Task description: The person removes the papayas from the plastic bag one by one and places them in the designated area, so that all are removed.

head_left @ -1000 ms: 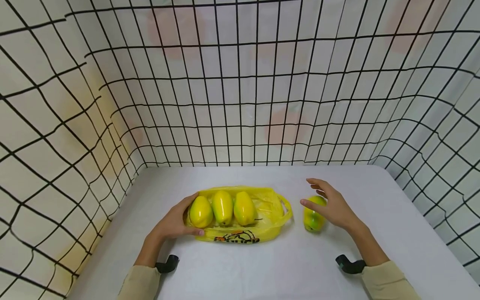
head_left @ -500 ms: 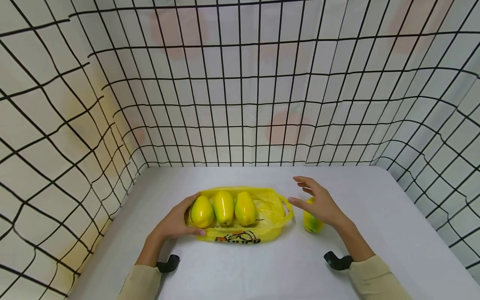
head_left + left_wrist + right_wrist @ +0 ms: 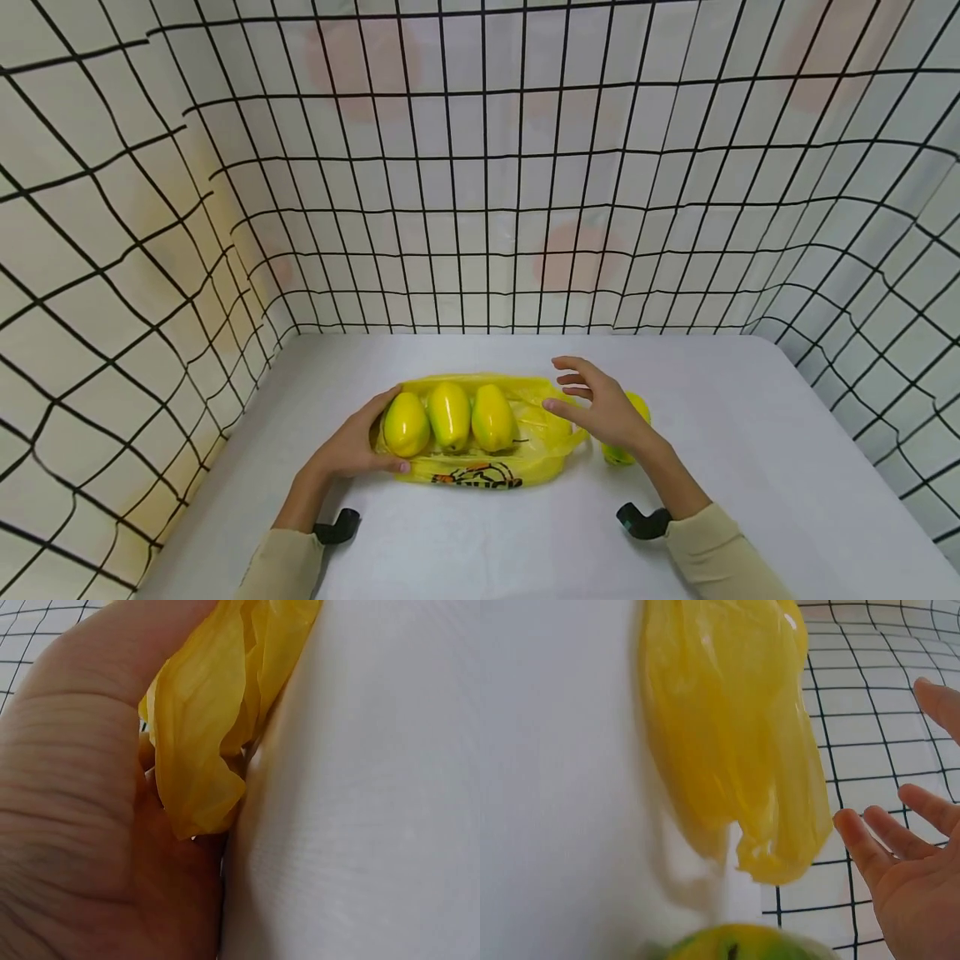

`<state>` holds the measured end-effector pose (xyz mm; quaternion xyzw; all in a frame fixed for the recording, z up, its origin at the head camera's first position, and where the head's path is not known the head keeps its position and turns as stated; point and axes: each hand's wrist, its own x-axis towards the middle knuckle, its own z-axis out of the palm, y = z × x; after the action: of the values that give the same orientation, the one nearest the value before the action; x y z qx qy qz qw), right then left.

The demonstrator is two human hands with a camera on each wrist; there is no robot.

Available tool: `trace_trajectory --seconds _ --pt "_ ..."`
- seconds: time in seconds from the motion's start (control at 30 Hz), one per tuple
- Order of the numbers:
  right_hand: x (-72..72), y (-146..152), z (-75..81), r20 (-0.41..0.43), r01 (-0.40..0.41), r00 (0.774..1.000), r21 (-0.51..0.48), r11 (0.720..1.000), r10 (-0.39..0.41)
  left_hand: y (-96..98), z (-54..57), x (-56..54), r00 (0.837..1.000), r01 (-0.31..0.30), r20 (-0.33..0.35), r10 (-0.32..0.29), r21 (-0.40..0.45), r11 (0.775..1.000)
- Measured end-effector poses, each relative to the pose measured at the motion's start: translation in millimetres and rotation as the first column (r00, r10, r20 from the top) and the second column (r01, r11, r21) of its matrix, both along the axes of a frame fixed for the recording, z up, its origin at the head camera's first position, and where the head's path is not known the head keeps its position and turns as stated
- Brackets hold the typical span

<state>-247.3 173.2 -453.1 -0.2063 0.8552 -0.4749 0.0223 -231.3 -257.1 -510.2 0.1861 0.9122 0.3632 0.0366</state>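
A yellow plastic bag (image 3: 540, 462) with dark print on its front lies on its side. Three glossy yellow fruits, papaya-like in shape, rest in a row on it: the left one (image 3: 407, 426), the middle one (image 3: 450, 417) and the right one (image 3: 492, 418). My left hand (image 3: 352, 440) grips the bag's left end, thumb in front and fingers behind; bag folds (image 3: 199, 735) fill the left wrist view. Over the bag's handle end hovers my right hand (image 3: 603, 408), fingers spread and holding nothing. Behind it, partly hidden, a yellow-green fruit (image 3: 619, 455) sits on the table.
A white cloth covers the table (image 3: 480, 542). Black wire grid (image 3: 517, 208) rises at the back and both sides, with pale sheeting behind it. A black wrist mount (image 3: 643, 522) sits at the right wrist, another (image 3: 339, 527) at the left.
My right hand has moved left, from the single fruit to above the bag's handle end. The left hand keeps its grip, and the bag and fruits stay in place.
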Motion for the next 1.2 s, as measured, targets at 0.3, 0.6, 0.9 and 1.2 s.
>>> trace_trajectory --seconds 0.3,0.6,0.9,1.2 --pt "0.1 -29 -8.6 0.045 -0.027 0.999 0.019 0.999 0.026 -3.4 -3.2 1.5 1.000 0.019 0.003 -0.019 0.057 0.998" --pt "1.4 -47 -15.0 0.091 -0.050 0.995 0.029 0.998 0.048 -4.9 -4.3 2.0 1.000 0.025 0.007 -0.026 0.080 0.996" --pt "3.8 -65 -16.3 0.109 -0.076 0.992 0.043 0.996 0.070 -6.5 -6.1 1.6 1.000 0.015 0.001 -0.015 0.079 0.997" --pt "4.3 -76 -19.6 0.114 -0.036 0.993 0.098 0.995 0.025 -6.7 -4.9 0.5 1.000 0.023 -0.008 -0.023 0.071 0.997"
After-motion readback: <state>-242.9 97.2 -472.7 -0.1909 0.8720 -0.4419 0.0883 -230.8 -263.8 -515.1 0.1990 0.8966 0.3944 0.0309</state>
